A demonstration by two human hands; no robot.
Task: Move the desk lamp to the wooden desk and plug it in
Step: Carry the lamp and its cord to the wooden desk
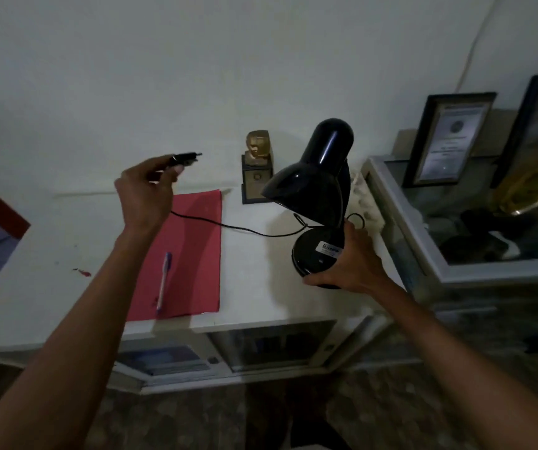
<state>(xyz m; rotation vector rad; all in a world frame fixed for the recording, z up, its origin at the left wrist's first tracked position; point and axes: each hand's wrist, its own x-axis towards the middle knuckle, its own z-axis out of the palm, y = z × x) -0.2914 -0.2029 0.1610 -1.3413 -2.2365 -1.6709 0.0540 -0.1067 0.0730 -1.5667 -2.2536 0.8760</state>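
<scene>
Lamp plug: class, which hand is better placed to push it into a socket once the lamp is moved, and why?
Left. The left hand already pinches the plug, prongs free; the right hand is busy gripping the lamp base.

Both bare arms reach forward. The left hand point(145, 193) is raised, fingers pinched closed; the right hand point(353, 258), lower, is cupped with thumb and fingers spread.

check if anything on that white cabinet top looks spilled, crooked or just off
Small red stains mark the white cabinet top near its left edge, like dried paint or ink. The black desk lamp is tilted, its round base in the right hand, and the left hand holds its black plug up, unplugged.
</scene>
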